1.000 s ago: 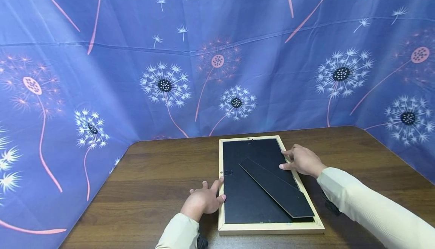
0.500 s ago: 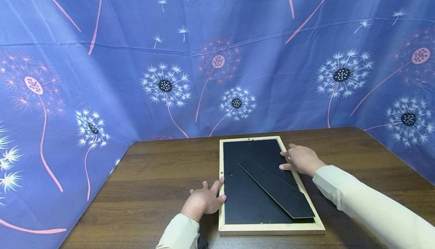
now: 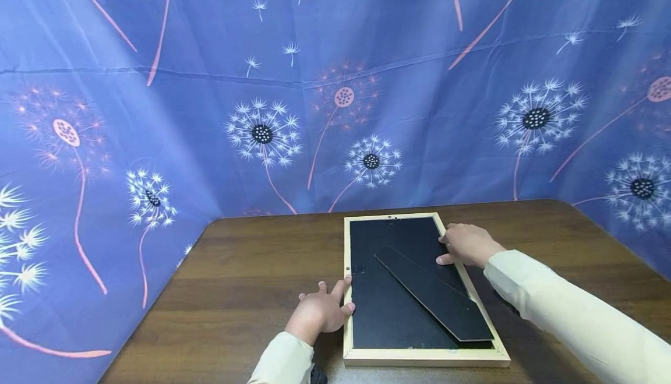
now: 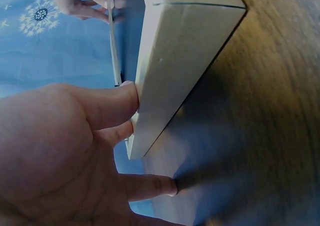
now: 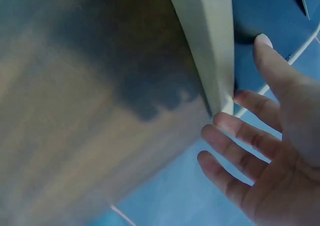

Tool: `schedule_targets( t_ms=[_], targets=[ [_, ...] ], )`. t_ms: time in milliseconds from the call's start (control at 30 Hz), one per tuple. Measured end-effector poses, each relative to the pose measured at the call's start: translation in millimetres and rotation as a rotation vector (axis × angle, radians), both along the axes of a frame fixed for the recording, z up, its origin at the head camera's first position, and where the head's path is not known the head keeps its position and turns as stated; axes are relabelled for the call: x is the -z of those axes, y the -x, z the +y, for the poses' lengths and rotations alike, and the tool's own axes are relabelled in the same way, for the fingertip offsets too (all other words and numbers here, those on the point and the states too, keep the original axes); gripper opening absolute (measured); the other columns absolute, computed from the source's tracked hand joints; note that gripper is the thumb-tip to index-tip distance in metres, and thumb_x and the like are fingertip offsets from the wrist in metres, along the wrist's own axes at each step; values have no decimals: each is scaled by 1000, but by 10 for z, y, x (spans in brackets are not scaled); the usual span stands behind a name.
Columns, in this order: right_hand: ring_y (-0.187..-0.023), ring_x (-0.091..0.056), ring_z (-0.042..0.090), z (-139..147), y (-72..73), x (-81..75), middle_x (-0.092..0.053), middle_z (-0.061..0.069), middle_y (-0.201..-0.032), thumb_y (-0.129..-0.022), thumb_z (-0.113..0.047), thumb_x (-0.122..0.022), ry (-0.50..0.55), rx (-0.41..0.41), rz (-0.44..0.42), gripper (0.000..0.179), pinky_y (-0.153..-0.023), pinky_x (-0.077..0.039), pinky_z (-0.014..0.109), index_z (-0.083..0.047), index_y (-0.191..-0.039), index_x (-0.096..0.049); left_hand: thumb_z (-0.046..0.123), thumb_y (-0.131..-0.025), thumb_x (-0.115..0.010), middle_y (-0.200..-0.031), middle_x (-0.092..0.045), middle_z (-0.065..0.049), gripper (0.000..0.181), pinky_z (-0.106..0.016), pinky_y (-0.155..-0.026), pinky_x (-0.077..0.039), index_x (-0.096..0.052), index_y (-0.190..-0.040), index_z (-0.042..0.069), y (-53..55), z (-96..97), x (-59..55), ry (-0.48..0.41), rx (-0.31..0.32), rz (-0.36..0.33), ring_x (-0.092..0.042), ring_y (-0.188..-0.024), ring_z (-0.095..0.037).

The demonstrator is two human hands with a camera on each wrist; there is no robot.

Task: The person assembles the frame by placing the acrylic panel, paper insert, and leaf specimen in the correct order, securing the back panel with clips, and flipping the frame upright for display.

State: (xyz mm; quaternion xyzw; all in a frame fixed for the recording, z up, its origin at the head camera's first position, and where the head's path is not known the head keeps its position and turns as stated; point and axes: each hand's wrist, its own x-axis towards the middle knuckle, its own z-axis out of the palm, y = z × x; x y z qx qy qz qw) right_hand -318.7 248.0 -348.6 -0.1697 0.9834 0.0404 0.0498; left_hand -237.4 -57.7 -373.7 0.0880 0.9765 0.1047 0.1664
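Observation:
A picture frame [image 3: 427, 358] with pale wood rails lies on its front, its black backing board [image 3: 385, 320] facing up. A black easel stand [image 3: 437, 299] slants across the board, its wide end toward the near right corner. My left hand [image 3: 321, 309] touches the left rail with thumb and index fingertips. In the left wrist view, this left hand [image 4: 60, 141] has its other fingers spread toward the table. My right hand [image 3: 469, 245] rests at the right rail, thumb over the board. Loosely extended fingers of the right hand [image 5: 280, 136] show beside the rail in the right wrist view.
The frame lies on a brown wood-grain table [image 3: 251, 261], right of its middle. Behind and around the table hangs a blue cloth [image 3: 293, 157] with dandelion prints. Small dark metal fittings [image 3: 359, 268] sit on the board's left side.
The whole head view has shifted slightly, so everything appears a little farther right and lower. Both hands keep their places at the picture frame.

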Motion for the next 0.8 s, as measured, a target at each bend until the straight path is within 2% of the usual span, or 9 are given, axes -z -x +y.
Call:
schedule_targets(
  t_ms=[100,167,400,533,700,800],
  targets=[
    [-125,-50,55,20,-26,-3,-51,39,-136,-92,-37,-74,83,48,-77,57,-97,-48,61,4,-131,-65,37,-105,-53,-151,-42,-32,55,-68,-113,-29,-36,-155,24,-12,-14,6,-6,-2,15,-57,-122,-55],
    [-132,-41,59,32,-36,18,-42,43,-143,-93,-34,-74,122,60,-85,57,-102,-42,65,5,-133,-63,37,-105,-53,-150,-43,-32,54,-68,-112,-29,-37,-155,23,-16,-21,6,-17,-1,24,-56,-122,-55],
    [-120,-55,49,-95,-5,110,-59,29,-128,-89,-17,-79,211,-37,-2,43,-96,-48,60,3,-126,-68,36,-104,-55,-149,-43,-33,54,-68,-112,-30,-39,-154,22,-23,-23,19,-32,1,31,-56,-122,-57],
    [-120,-57,49,-211,58,126,-61,29,-127,-91,-11,-77,256,-65,-38,42,-97,-48,59,5,-128,-65,36,-104,-55,-149,-44,-34,54,-68,-112,-30,-39,-154,22,-20,-35,25,-32,5,37,-55,-122,-57],
    [-119,-58,47,-282,155,119,-62,27,-124,-92,-11,-75,282,-41,-84,46,-97,-49,57,6,-132,-62,37,-104,-54,-149,-44,-34,54,-68,-111,-31,-38,-154,23,-26,-25,32,-25,17,46,-56,-120,-57],
    [-116,-60,44,-306,228,124,-63,26,-120,-92,-13,-76,279,-35,-78,47,-96,-50,55,7,-132,-62,38,-104,-53,-149,-44,-33,55,-67,-112,-32,-37,-155,23,-21,-21,38,-8,16,48,-57,-120,-56]
  ],
)
